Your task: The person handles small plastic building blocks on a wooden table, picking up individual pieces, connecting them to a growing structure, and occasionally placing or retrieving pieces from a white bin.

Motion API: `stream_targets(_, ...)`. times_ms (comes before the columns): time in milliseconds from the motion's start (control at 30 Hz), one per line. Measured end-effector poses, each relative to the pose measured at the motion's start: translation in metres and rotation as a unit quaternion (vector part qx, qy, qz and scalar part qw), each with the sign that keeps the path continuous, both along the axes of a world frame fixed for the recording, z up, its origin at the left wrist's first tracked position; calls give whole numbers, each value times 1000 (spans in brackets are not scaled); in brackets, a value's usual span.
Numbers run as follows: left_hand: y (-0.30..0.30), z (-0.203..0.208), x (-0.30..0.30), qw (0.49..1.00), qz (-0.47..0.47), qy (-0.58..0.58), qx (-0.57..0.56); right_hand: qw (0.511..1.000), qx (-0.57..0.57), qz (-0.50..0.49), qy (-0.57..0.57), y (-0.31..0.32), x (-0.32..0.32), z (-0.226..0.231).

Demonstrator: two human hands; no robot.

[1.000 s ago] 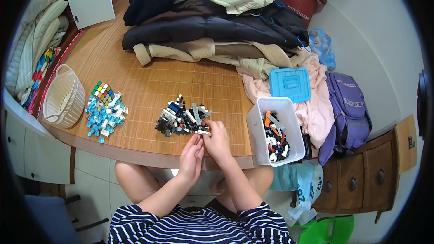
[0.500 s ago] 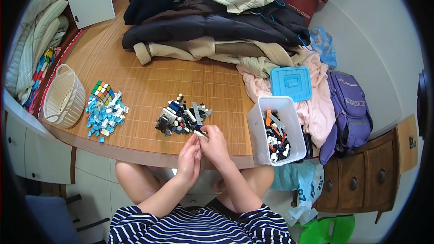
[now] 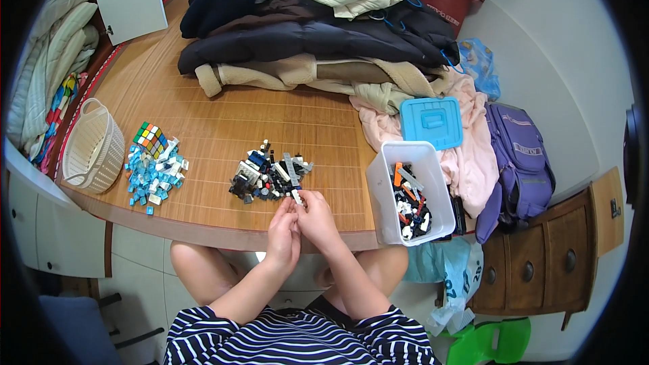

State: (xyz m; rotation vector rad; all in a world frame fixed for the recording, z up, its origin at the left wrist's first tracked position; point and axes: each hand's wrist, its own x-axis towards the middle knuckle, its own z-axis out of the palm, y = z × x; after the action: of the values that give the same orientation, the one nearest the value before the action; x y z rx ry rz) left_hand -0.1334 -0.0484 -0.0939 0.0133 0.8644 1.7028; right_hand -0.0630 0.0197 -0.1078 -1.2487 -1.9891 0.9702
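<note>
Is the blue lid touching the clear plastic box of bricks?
Apart. The head view shows pink cloth between the blue lid and the clear plastic box.

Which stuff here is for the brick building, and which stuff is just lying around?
In use:
left hand and right hand, together on a small white brick
dark brick pile
clear tub of bricks

Lying about:
blue brick pile
puzzle cube
white basket
heap of coats
purple backpack

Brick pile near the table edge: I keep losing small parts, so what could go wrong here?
1. Both hands, left and right, pinch a small white piece right over the table edge; a slip could drop it to the floor.
2. The brick pile lies loose nearby; a wrist could sweep bricks off.
3. The open bin overhangs the edge and might tip.
</note>
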Motion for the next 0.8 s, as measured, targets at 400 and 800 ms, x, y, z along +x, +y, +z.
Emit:
stream_targets(400, 0, -4, -7, 997, -18, -44, 55, 998, -49, 20, -28, 6, -1, 11)
stream_targets(800, -17, 42, 29, 988, -29, 113, 100, 937, -206, 13, 283, -14, 27, 45)
